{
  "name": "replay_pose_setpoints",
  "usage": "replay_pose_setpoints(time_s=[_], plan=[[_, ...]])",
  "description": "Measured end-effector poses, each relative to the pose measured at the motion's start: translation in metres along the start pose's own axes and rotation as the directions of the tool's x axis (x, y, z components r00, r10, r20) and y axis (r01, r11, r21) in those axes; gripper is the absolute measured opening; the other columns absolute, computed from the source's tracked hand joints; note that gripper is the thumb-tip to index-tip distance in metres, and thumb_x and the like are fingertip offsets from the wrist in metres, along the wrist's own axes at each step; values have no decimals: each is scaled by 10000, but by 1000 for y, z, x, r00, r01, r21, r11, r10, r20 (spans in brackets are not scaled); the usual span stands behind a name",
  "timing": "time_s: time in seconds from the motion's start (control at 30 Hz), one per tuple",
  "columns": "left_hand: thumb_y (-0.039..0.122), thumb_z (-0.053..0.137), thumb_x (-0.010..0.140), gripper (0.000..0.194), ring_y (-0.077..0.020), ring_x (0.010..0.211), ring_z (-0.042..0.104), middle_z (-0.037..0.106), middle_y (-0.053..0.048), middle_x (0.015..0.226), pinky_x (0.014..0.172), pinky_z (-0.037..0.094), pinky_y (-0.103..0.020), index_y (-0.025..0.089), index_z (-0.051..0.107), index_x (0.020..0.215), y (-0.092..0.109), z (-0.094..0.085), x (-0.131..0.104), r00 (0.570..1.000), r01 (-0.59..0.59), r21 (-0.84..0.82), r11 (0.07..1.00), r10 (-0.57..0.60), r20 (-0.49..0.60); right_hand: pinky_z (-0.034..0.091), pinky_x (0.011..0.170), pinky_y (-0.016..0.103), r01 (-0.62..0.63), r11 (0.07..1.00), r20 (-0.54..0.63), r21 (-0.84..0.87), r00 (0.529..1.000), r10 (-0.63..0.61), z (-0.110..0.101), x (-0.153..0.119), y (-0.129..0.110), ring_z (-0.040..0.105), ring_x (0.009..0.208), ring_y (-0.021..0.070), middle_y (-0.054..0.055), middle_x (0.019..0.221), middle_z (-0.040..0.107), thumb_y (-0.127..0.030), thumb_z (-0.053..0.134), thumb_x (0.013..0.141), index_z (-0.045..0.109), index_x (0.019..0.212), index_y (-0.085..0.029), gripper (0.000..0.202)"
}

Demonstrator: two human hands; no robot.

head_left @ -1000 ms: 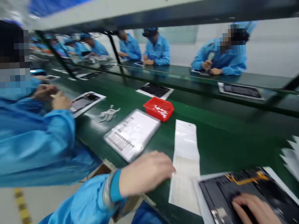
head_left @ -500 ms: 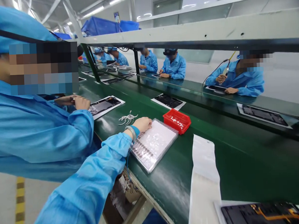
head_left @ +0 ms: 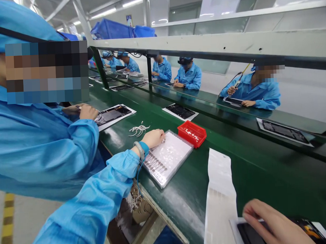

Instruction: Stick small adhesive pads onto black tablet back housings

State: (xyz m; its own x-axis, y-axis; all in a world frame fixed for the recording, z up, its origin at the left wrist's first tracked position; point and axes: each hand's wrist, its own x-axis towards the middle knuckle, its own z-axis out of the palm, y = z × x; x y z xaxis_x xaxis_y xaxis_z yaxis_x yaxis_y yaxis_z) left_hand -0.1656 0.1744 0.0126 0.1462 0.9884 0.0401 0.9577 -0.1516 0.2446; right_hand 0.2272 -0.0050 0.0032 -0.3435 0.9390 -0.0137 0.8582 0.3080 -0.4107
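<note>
My left hand (head_left: 154,138) is over the upper left edge of a clear flat case (head_left: 177,152). Its fingers are curled together, and whatever they pinch is hidden. On the case's pale surface lie small white pieces and a row of thin parts with dark round ends (head_left: 157,163). A wristband with a blue cord circles that wrist. At the lower right, my right hand (head_left: 274,221) hovers over or rests on a black device panel (head_left: 250,235) with orange flex cable. Its fingers are bent and closed, their tips not clearly visible.
A red bin (head_left: 192,134) with small white pieces stands behind the case. White curled strips (head_left: 138,128) lie to its left, a long white backing sheet (head_left: 220,191) to its right. A co-worker's hands (head_left: 88,111) work at another panel (head_left: 115,114). A shelf beam (head_left: 202,43) crosses overhead.
My right hand has come into view at the lower right, over the black device panel. My left hand has stayed at the case's edge, shifting only slightly.
</note>
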Motion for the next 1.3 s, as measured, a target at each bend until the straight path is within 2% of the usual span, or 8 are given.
replay_pose_setpoints(time_s=[0.13,0.23,0.37,0.57,0.7,0.93,1.13,1.3], plan=[[340,531,933,229,-149,801,620,630,-36,936,737,531,-335,130,601,994,-2,4,-5,998,0,-193,981,-13,-63,416,609,247,18,999,27,45,999,-19,-2,51,-51,587,671,159,14,760,642,-377,453,876,590,732,-247,238],[352,527,933,243,-125,701,602,615,-5,813,669,517,-295,123,602,898,0,13,-12,993,-23,-333,943,-18,-118,381,604,243,-23,938,81,347,997,-5,9,95,-79,541,646,143,5,699,632,-289,555,812,616,683,-218,160],[353,495,931,283,-110,612,546,541,34,665,599,456,-251,136,562,763,17,25,-27,975,-104,-491,865,-8,-221,355,484,216,-239,596,247,767,967,70,34,143,-108,481,528,102,13,641,621,-285,635,756,641,644,-169,161],[389,380,876,310,-126,651,522,535,27,655,617,427,-229,174,511,694,48,41,-45,946,-184,-629,756,-39,-323,405,439,183,-300,241,275,923,952,133,63,183,-136,515,544,87,32,749,626,-401,608,797,598,838,-173,232],[385,373,850,290,-139,655,537,562,14,664,622,436,-236,181,514,699,51,49,-50,944,-153,-652,742,-85,-318,361,399,146,-290,105,270,951,948,166,71,193,-142,479,519,63,-5,702,574,-351,612,805,561,818,-181,178],[347,408,880,281,-142,623,549,576,17,636,606,421,-244,185,547,697,39,45,-58,959,-56,-556,829,-111,-261,380,379,162,-356,147,342,923,933,116,65,187,-143,487,451,53,-7,674,625,-177,717,694,588,779,-146,158],[228,536,844,173,-172,694,613,651,-29,696,685,437,-281,180,619,700,22,34,-57,958,25,-418,908,-141,-251,427,423,173,-363,215,327,907,927,186,35,178,-114,586,531,85,19,728,673,-169,690,735,584,804,-162,127],[254,500,878,182,-199,871,640,686,-56,990,779,462,-287,205,650,968,46,29,-74,941,-96,-432,897,-60,-334,438,456,167,-315,226,270,922,940,208,29,166,-108,638,639,109,40,811,697,-219,709,745,546,721,-161,175]])
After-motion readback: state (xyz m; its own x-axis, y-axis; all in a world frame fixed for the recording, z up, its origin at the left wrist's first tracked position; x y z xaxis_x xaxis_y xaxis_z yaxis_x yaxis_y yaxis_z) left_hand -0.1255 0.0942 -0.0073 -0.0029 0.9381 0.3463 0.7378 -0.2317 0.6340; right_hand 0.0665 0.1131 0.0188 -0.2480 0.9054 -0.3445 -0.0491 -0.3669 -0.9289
